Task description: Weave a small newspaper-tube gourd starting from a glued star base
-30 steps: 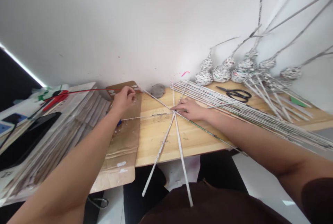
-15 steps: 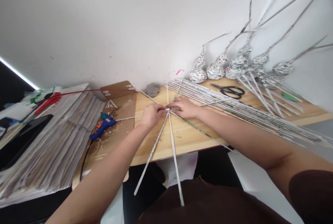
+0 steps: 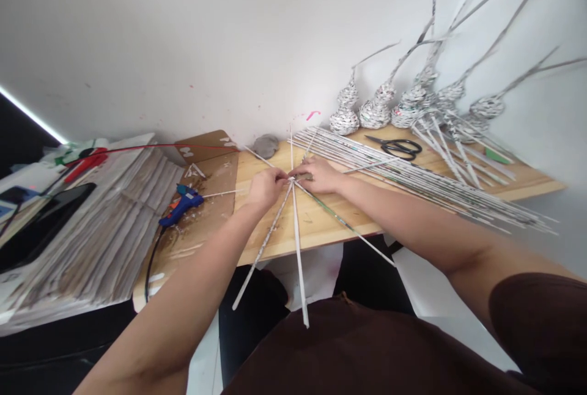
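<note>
Several rolled newspaper sticks (image 3: 298, 245) cross at one point and spread out like spokes over the wooden table (image 3: 257, 245). At that crossing, my left hand (image 3: 267, 187) pinches the sticks from the left, thumb and fingertips together. From the right my right hand (image 3: 317, 175) presses its closed fingers on the same centre. Two sticks reach past the table's front edge toward my lap, and one with a green stretch points to the lower right. The small overlap under my fingertips is partly hidden.
A blue glue gun (image 3: 183, 204) lies on cardboard (image 3: 215, 217) beside a tall paper stack (image 3: 123, 224). Loose newspaper sticks (image 3: 403, 184) and black scissors (image 3: 398, 148) are at the right. Woven gourd shapes (image 3: 345, 110) stand along the wall near a grey lump (image 3: 266, 146).
The whole view has shifted slightly, so the table and sticks appear a little higher. Both hands stay at the crossing with only slight finger movement.
</note>
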The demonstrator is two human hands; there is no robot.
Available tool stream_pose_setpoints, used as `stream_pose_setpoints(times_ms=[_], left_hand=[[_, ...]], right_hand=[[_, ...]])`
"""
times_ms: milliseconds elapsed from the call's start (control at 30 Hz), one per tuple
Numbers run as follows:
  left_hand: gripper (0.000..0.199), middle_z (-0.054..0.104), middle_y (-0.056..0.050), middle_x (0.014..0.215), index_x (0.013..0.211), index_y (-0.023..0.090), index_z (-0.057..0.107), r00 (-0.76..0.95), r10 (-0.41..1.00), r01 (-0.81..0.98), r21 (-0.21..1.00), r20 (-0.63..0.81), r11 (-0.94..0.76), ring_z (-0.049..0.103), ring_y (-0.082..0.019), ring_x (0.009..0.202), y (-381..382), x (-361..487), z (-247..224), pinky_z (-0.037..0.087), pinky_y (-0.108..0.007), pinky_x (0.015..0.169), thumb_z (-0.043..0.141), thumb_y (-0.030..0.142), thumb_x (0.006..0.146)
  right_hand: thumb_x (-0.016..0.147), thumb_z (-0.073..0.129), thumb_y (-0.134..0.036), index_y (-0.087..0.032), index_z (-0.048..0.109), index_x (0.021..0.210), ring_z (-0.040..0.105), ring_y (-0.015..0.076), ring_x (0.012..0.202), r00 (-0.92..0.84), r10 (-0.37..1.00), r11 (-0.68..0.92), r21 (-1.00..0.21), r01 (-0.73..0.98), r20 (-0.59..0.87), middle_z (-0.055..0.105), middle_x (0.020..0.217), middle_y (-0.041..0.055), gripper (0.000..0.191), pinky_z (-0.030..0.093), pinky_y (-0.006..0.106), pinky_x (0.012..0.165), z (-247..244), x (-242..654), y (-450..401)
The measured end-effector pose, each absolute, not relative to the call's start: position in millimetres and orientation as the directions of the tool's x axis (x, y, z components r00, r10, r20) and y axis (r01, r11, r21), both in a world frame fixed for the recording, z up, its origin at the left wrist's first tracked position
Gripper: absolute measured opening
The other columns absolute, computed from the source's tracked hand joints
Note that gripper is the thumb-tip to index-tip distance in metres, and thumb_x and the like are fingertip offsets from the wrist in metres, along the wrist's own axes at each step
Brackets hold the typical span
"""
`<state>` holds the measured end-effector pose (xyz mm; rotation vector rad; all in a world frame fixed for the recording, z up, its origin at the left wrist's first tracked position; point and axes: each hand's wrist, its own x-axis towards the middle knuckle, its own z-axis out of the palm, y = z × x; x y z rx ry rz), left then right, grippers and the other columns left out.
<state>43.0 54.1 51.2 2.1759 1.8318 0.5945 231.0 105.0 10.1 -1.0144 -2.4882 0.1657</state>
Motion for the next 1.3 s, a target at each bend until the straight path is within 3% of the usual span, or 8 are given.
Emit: stream_pose_setpoints(times_ms=[333, 833, 1133, 1300], left_hand=[[0.011, 0.076, -0.003, 0.083, 0.087, 0.019, 0.075, 0.137, 0.988, 0.889, 0.432, 0.071, -0.154, 0.069, -0.016, 0.074, 44.6, 52.6, 51.0, 0.048, -0.024, 0.068, 0.071, 0.024, 0.079], [0.015, 0.076, -0.005, 0.082, 0.088, 0.02, 0.076, 0.187, 0.98, 0.913, 0.355, 0.065, -0.198, 0.068, -0.018, 0.075, 50.0, 47.1, 48.7, 0.048, -0.026, 0.071, 0.063, 0.021, 0.08], [0.014, 0.076, -0.004, 0.081, 0.086, 0.019, 0.076, 0.167, 0.984, 0.898, 0.403, 0.06, -0.177, 0.068, -0.018, 0.074, 55.5, 45.1, 54.0, 0.05, -0.025, 0.068, 0.066, 0.024, 0.078], [0.016, 0.076, -0.006, 0.081, 0.087, 0.017, 0.075, 0.133, 0.983, 0.894, 0.412, 0.126, -0.173, 0.068, -0.018, 0.074, 61.7, 49.9, 51.7, 0.051, -0.026, 0.072, 0.062, 0.019, 0.08]], right_hand=[[0.086, 0.063, -0.03, -0.019, 0.074, 0.115, 0.061, 0.0248, 0.093, -0.633, 0.66, 0.749, -0.293, 0.594, 0.405, 0.07, 0.098, 0.0108, 0.033, 0.039, 0.037, 0.091, 6.5, 235.2, 107.4], [0.081, 0.071, -0.027, -0.015, 0.078, 0.097, 0.064, 0.0234, 0.085, -0.603, 0.606, 0.794, -0.344, 0.501, 0.519, 0.075, 0.086, 0.0097, 0.021, 0.045, 0.035, 0.085, 5.4, 235.7, 107.1], [0.08, 0.072, -0.027, -0.018, 0.079, 0.092, 0.064, 0.0224, 0.086, -0.601, 0.615, 0.788, -0.374, 0.489, 0.511, 0.074, 0.086, 0.0083, 0.016, 0.046, 0.034, 0.084, 3.0, 236.3, 109.8], [0.08, 0.073, -0.029, -0.017, 0.078, 0.093, 0.064, 0.0227, 0.086, -0.579, 0.648, 0.761, -0.38, 0.526, 0.495, 0.073, 0.087, 0.0094, 0.019, 0.046, 0.034, 0.083, 3.9, 236.0, 108.4]])
